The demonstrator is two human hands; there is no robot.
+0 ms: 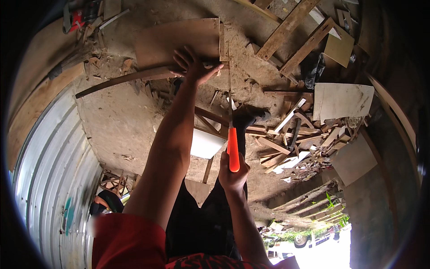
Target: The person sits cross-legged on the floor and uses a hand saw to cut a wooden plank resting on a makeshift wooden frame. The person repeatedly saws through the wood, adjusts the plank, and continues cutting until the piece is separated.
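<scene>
My right hand is closed round the orange handle of a handsaw. Seen almost edge-on, the thin blade points away from me, and its far part runs alongside the right end of a brown wooden panel. My left hand lies with fingers spread on the panel's near edge, its thumb stretched toward the blade. Left of that hand, a long, slightly curved wooden strip extends along the near side of the panel. Whether the teeth touch the wood, I cannot tell.
Wood offcuts are heaped on the dirt floor at right, beside a pale board. Long planks lie at the far right. Corrugated metal sheeting stands at left, with another person partly visible near it.
</scene>
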